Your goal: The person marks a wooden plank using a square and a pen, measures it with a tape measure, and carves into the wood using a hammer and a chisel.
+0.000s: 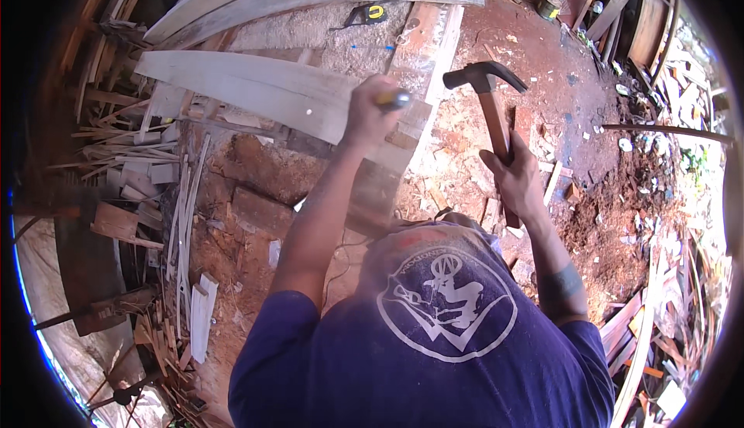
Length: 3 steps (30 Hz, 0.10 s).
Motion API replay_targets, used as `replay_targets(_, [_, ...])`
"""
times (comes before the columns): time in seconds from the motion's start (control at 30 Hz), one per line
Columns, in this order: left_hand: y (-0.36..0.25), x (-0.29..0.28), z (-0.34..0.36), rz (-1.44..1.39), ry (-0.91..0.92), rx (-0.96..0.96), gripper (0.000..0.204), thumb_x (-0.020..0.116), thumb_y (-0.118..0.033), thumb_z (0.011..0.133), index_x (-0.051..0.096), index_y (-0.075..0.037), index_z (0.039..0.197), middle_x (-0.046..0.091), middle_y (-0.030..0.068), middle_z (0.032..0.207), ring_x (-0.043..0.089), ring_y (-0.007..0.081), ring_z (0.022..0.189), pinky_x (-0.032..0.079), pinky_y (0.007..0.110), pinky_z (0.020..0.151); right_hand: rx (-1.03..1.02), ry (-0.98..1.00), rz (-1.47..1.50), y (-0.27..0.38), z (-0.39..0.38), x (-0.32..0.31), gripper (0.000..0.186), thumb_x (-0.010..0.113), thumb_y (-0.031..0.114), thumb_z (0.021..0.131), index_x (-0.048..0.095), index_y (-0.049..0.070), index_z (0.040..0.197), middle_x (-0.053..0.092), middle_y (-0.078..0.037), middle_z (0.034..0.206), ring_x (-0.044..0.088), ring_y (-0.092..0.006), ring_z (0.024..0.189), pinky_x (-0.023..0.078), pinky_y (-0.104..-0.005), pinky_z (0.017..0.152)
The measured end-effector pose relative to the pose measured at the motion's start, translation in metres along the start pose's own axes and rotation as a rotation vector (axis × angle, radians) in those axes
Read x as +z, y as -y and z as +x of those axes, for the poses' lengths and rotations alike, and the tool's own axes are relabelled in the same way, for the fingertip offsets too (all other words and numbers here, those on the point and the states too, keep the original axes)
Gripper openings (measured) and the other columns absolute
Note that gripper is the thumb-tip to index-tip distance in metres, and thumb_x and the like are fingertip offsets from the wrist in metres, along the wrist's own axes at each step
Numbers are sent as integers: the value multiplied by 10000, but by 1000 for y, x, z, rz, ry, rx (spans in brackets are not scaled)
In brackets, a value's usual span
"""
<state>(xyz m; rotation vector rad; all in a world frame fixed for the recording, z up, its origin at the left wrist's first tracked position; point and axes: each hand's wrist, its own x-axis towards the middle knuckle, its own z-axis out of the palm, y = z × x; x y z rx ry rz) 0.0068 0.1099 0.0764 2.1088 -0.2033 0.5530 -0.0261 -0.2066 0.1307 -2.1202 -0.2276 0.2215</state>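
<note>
My left hand (367, 112) is closed around a chisel (393, 101) with a yellow handle and a dark, shiny end cap. Its blade is hidden below my fist. The hand is over the right end of a long pale board (256, 87), beside a small wood block (415, 115). In my right hand (518, 176) is a claw hammer (494, 118), gripped by its brown wooden handle. The black hammer head is raised to the right of the chisel, apart from it, with its claw pointing right.
A black and yellow tape measure (375, 13) lies behind the board, near more long planks (310, 1). Thin wood strips and offcuts (139, 172) pile up at left. Scraps (643, 335) lie at right. A spool (549, 6) stands at the back right.
</note>
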Motion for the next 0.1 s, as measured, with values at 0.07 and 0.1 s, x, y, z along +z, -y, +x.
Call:
replay_targets(0.07, [2,24,-12,374,155,139,172,755,-187,854,736,-35,932,706,152,1182,653,261,1115,477,373,1014,70,12,103,-21,-4,-1,277,754,215,925,580,6,976,616,-101,695,547,-183,594,448,-391,555])
replay_targets(0.1, [-4,40,-19,432,245,76,194,757,-211,856,761,-18,840,702,174,1265,643,263,1186,453,358,1078,74,18,97,-22,-4,-1,277,754,215,925,580,6,976,616,-101,695,547,-183,594,448,-391,555])
